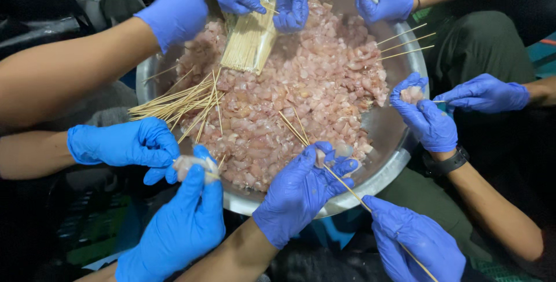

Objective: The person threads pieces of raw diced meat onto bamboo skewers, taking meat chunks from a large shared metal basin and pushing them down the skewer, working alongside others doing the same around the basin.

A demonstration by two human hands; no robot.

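Big round bowl (389,137): bare metal, smooth, dull shine with soft reflections on the wall. Raw meat pieces (301,85): pale pink, wet, glossy, lumpy. Skewers (174,103): thin light wood, matt, dry-looking. Skewer bundle (249,41) sits in clear, shiny plastic wrap. Left hand (298,192) and right hand (414,241): blue rubbery gloves, smooth, slight sheen, wrinkled at the knuckles. Wristband (447,161) on a co-worker's arm: black, matt.
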